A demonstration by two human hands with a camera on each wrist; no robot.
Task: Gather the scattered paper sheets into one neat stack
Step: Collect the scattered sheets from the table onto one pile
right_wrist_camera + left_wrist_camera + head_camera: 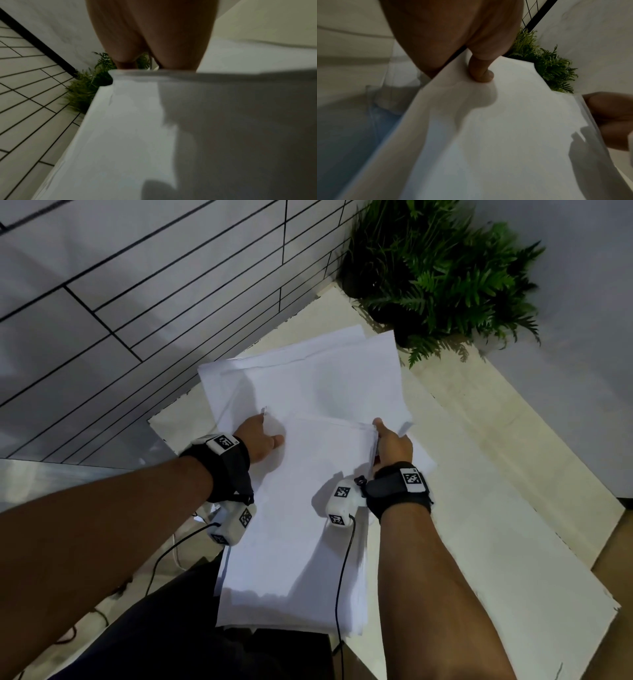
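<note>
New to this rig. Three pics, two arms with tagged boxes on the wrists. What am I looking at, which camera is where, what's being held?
No robot: a person works with bare hands. The wide picture comes from a head-worn camera looking down; the other two come from the small cameras strapped to each wrist, looking along the fingers. The left hand and right hand take grip on opposite side edges of a raised bundle of white paper sheets; the left thumb presses on top. More loose sheets lie skewed beneath, on a pale tabletop. A green fern-like plant stands in the far corner by a tiled wall.
</note>
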